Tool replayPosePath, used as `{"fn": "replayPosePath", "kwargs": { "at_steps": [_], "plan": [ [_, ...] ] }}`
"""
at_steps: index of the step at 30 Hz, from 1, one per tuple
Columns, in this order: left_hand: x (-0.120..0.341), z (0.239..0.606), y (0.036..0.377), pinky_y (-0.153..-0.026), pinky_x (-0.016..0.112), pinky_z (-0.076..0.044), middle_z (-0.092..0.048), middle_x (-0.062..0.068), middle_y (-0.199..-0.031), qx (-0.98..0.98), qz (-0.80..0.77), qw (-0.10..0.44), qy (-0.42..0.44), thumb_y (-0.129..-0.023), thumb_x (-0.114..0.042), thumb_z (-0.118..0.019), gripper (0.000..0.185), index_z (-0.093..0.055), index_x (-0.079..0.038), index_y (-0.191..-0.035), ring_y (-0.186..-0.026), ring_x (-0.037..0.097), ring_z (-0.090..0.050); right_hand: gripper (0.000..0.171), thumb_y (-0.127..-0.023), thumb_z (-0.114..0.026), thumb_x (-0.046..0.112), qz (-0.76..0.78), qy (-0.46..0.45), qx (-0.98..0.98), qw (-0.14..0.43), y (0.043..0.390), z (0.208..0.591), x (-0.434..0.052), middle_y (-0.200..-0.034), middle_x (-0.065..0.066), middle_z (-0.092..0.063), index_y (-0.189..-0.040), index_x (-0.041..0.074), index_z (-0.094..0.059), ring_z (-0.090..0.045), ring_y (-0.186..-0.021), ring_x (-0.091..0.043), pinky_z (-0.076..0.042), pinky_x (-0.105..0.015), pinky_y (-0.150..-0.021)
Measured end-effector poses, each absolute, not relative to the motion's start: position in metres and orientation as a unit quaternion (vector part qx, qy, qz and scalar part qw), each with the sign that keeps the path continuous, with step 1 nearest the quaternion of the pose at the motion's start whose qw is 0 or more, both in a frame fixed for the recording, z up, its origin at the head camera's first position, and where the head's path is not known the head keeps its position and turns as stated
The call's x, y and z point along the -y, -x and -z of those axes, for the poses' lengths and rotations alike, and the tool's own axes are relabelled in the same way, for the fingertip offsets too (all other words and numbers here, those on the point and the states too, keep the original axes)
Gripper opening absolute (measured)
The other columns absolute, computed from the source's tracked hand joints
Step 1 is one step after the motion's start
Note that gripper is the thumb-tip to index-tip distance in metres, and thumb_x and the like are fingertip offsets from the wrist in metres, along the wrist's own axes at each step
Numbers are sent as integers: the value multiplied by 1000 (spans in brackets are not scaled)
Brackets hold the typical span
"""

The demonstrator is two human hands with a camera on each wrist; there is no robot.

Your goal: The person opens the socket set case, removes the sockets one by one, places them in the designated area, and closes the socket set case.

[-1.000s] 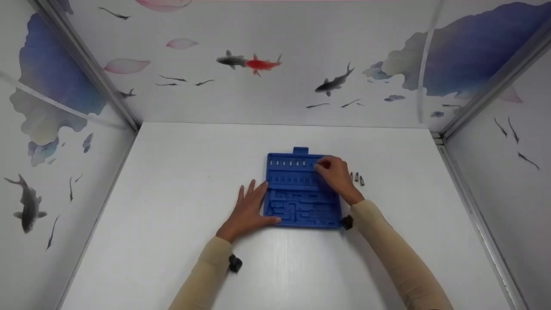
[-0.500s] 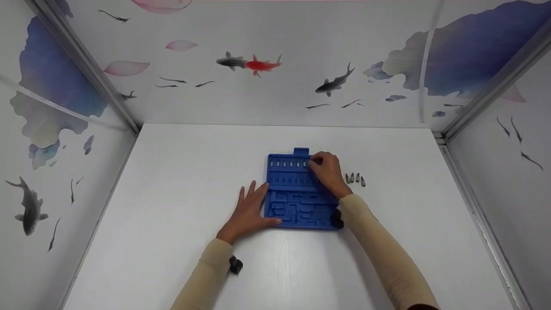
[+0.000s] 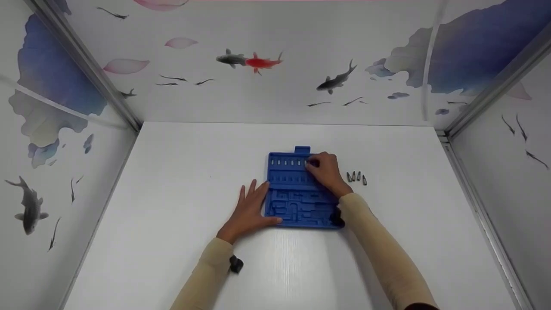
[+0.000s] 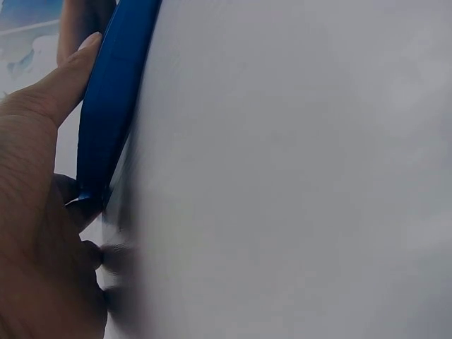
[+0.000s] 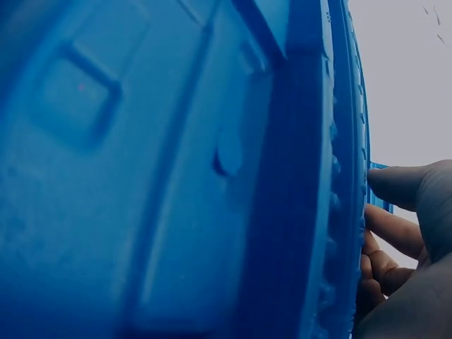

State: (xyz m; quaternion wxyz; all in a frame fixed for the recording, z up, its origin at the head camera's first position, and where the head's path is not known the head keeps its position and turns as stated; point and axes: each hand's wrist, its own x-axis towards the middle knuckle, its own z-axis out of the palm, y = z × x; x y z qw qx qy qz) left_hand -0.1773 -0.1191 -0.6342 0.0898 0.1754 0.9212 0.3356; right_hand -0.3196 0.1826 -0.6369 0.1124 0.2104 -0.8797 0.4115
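1. The blue tray (image 3: 301, 191) is lying mid-table (image 3: 172, 193); bit-seating looks to be the step in hand.
2. The left hand (image 3: 249, 211) is lying spread flat, bracing the tray's 9 o'clock edge.
3. The right hand (image 3: 325, 172) is curling its fingers at the top row, seemingly pinching a bit, hidden; next, press it home.
4. Four loose bits (image 3: 356, 177) are waiting at 3 o'clock.
5. Against a second ago, the right hand is sitting further toward 9 o'clock.

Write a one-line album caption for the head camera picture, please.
Left hand steadies a blue tray while right hand works at its top row; four bits lie beside.
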Motion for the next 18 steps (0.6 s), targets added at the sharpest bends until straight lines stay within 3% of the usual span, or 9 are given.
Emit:
{"fn": "replayPosePath", "kwargs": {
  "at_steps": [4,8,18],
  "plan": [
    [119,634,177,-135,53,13,-22,4,-183,-922,-334,89,-175,-86,-81,-76,129,-17,-13,-178,-172,30,4,27,-98,-78,8,-357,-209,907,76,310,617,-178,-112,-28,-77,-118,-10,-80,-66,-107,-50,-45,-68,-104],
    [119,635,177,-135,50,14,-20,3,-183,-923,-332,90,-174,-85,-81,-75,129,-16,-14,-178,-172,28,5,31,-101,-77,11,-340,-190,921,21,312,608,-177,-119,-28,-75,-125,-10,-78,-65,-115,-47,-44,-65,-110],
    [120,636,177,-135,52,13,-22,4,-183,-921,-338,85,-177,-86,-81,-75,129,-18,-13,-178,-172,30,4,33,-102,-76,9,-379,-91,919,-52,314,600,-169,-133,-25,-74,-132,-6,-77,-64,-132,-43,-44,-60,-119]
  ]
}}
